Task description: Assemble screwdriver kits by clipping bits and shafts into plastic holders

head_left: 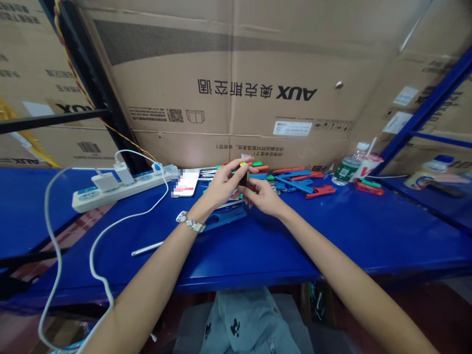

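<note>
Backing the blue worktop point(280, 255), printed cardboard point(254, 118) rises beside a black post point(99, 78). At right, a green-labelled bottle point(343, 172) stands beside a cup point(369, 163) holding a straw point(372, 146); the liquid levels are unclear. Above the worktop, the left hand's point(225, 184) fingers grip a black-and-yellow handle point(243, 179); whether the right hand's point(264, 195) grip it is unclear.

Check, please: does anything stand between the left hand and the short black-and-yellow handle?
Nothing visible does: the bare left hand holds the short black-and-yellow handle directly, above the glossy blue tabletop.
</note>
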The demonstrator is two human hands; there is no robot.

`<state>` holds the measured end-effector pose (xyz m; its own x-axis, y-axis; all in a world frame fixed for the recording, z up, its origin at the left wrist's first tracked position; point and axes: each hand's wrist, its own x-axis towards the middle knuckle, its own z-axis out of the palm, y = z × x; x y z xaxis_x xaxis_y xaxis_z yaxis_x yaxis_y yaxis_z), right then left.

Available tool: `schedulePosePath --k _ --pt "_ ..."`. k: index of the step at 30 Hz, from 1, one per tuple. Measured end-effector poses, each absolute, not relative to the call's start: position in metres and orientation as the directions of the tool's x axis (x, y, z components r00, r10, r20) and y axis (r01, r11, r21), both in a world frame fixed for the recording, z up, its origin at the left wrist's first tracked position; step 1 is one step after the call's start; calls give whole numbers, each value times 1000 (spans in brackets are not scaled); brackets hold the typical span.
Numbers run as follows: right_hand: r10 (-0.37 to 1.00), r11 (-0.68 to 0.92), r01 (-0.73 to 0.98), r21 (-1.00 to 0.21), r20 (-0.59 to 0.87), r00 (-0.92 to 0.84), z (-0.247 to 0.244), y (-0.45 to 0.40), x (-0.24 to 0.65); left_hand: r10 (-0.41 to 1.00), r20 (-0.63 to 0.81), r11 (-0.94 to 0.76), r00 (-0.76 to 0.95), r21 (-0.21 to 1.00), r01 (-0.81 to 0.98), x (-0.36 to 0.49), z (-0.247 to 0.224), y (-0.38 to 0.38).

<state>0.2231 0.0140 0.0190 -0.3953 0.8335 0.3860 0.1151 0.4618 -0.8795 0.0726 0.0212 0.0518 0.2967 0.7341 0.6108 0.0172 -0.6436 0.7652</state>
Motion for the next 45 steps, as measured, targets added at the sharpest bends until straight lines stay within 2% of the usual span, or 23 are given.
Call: schedulePosePath --k 2,6,8,11,13,18,20,23,25,27,30,34,36,41,43,45 --pt "841 474 139 -869 401 -362 18 14 223 740 619 -645 262 764 15 72 51 23" --pt "877 474 136 -870 455 -153 10 17 218 731 682 -682 34 728 71 81 50 25" --pt "875 471 115 -875 446 -187 10 16 220 730 682 -684 55 725 87 81 51 25" --pt "842 469 125 -874 400 -362 18 13 225 726 637 -668 259 743 41 74 52 23" --pt "831 472 148 -869 382 -405 21 11 226 716 625 -662 311 749 18 71 51 24" --pt "880 466 142 -873 440 -178 12 16 219 747 664 -665 42 744 58 82 48 26" --pt "879 463 116 -879 438 -190 10 18 219 745 664 -667 67 740 82 83 48 25" --pt "855 462 99 -881 413 -312 15 18 225 730 636 -671 251 738 79 77 49 24" --pt "845 458 100 -883 397 -359 18 17 228 717 633 -678 292 731 77 73 48 26" --pt "855 448 97 -889 395 -337 18 16 228 720 658 -686 218 723 84 74 46 29" --pt "888 427 58 -902 406 -216 12 16 223 736 672 -677 77 729 105 83 45 33" --pt "897 412 38 -911 397 -194 6 16 220 739 673 -669 22 730 137 79 42 32" --pt "900 407 37 -913 393 -190 6 16 223 740 667 -667 81 714 211 68 38 31" --pt "922 385 29 -922 384 -42 11 16 240 741 472 -668 477 590 454 45 19 23" --pt "938 345 103 -933 348 13 11 13 249 705 422 -708 570 471 526 46 14 19" --pt "950 291 289 -912 312 27 10 7 256 663 386 -748 641 298 593 50 13 16"
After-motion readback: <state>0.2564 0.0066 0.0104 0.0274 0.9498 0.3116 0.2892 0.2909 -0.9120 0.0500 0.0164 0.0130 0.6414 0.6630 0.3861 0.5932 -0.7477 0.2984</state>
